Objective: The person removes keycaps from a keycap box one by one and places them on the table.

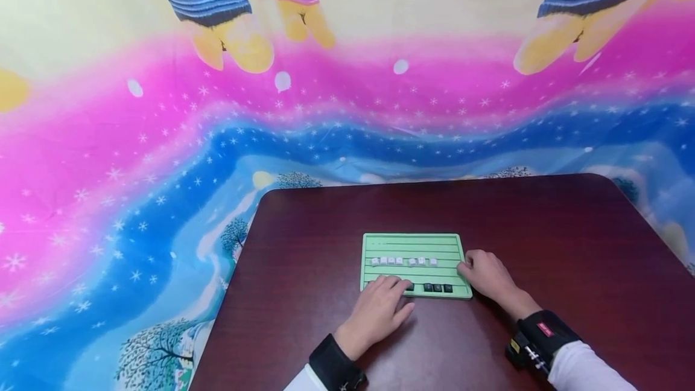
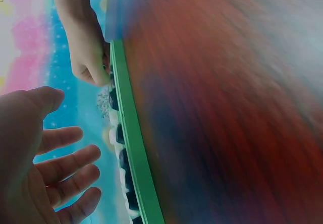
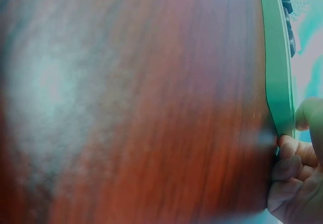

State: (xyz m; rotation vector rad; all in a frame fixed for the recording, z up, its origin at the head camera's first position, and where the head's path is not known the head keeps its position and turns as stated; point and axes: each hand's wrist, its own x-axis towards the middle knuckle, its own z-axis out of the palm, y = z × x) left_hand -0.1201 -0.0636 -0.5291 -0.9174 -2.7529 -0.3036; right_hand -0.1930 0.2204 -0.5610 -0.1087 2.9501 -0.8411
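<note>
A light green ridged board [image 1: 412,247] lies on the table. Along its middle runs a row of small white keycap-like blocks [image 1: 391,260], with a gap in the row. Black keycap-like blocks [image 1: 437,288] line the near edge, partly hidden by my left hand [image 1: 380,309]. That hand hovers over the board's near left part, its fingers [image 2: 70,166] loosely spread and holding nothing. My right hand [image 1: 491,273] grips the board's right edge, thumb above and curled fingers [image 3: 287,166] at the side near the corner.
The dark reddish-brown table [image 1: 304,234] has rounded far corners. Behind it hangs a colourful cloth [image 1: 336,95] with printed bears and snowflakes. Black straps with small devices sit on both wrists, including the right wrist strap [image 1: 545,333].
</note>
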